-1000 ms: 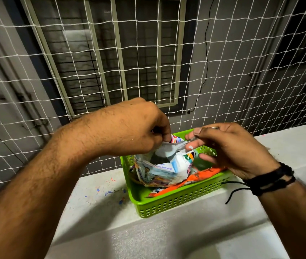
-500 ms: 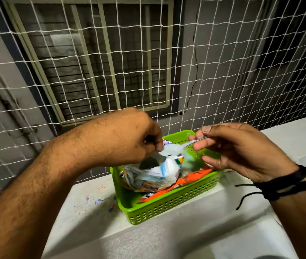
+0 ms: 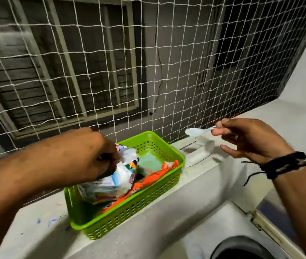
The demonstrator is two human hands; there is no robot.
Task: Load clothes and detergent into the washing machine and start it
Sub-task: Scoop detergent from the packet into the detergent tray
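A green perforated basket [image 3: 129, 212] stands on a white ledge. Inside it lies a crumpled white detergent packet [image 3: 116, 182] with coloured print, over an orange packet [image 3: 148, 178]. My left hand [image 3: 92, 156] is closed on the top of the white packet, inside the basket. My right hand [image 3: 251, 139] is to the right of the basket and above the ledge, pinching the handle of a small white plastic spoon [image 3: 195, 131] whose bowl points left. I cannot tell whether the spoon carries powder. The dark round opening of the washing machine [image 3: 242, 247] shows at the bottom edge.
A white rope net [image 3: 167, 71] closes off the ledge, with a barred window and grey wall behind it. The white ledge [image 3: 36, 230] has blue and red paint specks at the left. A white machine lid or panel edge [image 3: 272, 227] sits at the lower right.
My right hand has drawn the spoon out of the packet and moved it right, away from the basket. The view has tilted down, bringing the washing machine opening into sight.
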